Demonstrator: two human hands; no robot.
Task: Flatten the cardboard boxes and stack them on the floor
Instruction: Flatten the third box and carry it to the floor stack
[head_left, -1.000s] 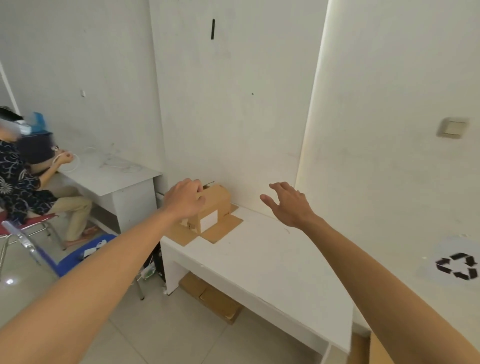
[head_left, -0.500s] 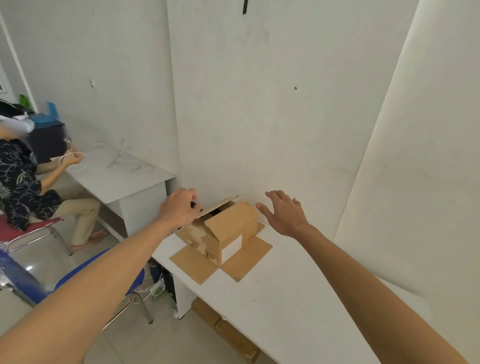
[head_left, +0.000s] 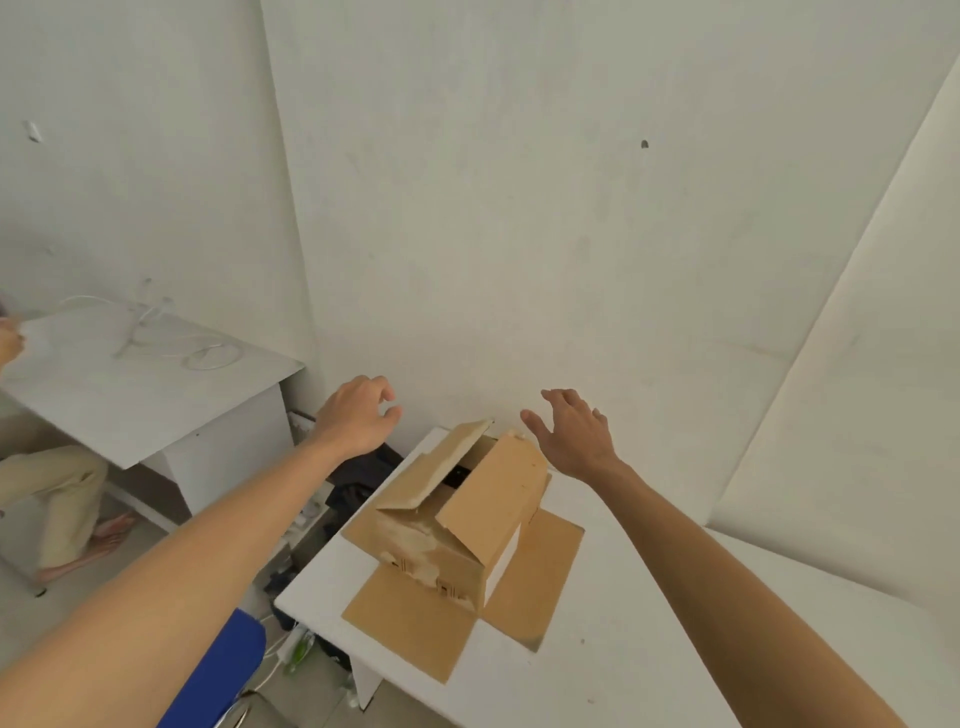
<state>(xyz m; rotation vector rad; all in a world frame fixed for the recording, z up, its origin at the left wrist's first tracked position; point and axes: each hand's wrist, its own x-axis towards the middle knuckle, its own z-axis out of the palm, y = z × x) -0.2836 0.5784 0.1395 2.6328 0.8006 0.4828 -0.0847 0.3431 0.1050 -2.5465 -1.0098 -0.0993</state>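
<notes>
I saw the box (head_left: 462, 514) standing on the white table (head_left: 613, 670) near its far left corner, bottom flaps splayed flat, top flaps half raised. My left hand (head_left: 353, 415) hung off the table's left edge, fingers loosely curled, holding nothing. My right hand (head_left: 571, 434) hovered just behind the box, fingers spread, empty.

Both hands — left hand (head_left: 358, 415), right hand (head_left: 574, 434) — hover loose-fingered above the cardboard box (head_left: 462, 514) on the white table (head_left: 623, 649).
</notes>
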